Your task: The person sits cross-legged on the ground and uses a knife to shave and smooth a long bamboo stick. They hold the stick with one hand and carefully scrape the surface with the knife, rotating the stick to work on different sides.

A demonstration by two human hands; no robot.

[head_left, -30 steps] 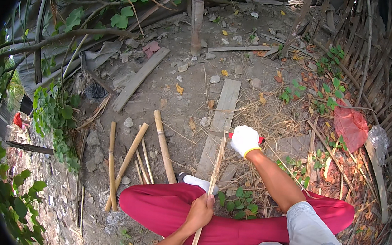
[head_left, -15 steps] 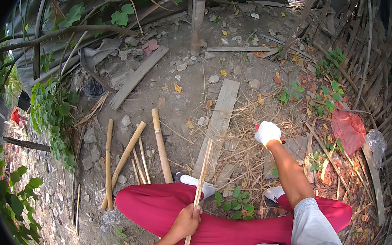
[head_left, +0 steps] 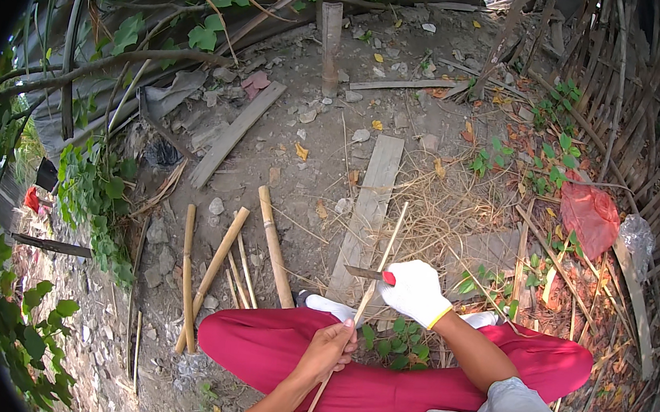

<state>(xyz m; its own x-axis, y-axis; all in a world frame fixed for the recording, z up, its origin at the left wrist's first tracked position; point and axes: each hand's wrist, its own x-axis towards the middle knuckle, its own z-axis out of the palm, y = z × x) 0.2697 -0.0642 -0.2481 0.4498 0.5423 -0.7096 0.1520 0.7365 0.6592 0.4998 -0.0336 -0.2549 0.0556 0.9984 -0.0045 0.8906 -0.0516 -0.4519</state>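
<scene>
My bare left hand [head_left: 328, 347] is closed around a long, thin bamboo strip [head_left: 391, 241], which slants up and to the right in front of my lap. My right hand [head_left: 415, 291], in a white glove, grips the red handle of a knife [head_left: 363, 272]. The blade points left and crosses the strip above my left hand; whether it is cutting in cannot be made out. Beneath the strip's upper part lie a flat wooden board [head_left: 367, 210] and a scatter of thin shavings [head_left: 434, 209].
Several cut bamboo pieces [head_left: 272, 240] lie left of my knees. Another grey plank [head_left: 237, 133] rests farther off, and a short post [head_left: 329, 49] stands at the back. On the right are a red plastic bag [head_left: 589, 215] and a stick fence [head_left: 643, 134].
My right hand has come in from the far right to the strip, bringing the knife blade into view. The strip's upper end has swung right, and my left hand is slightly higher.
</scene>
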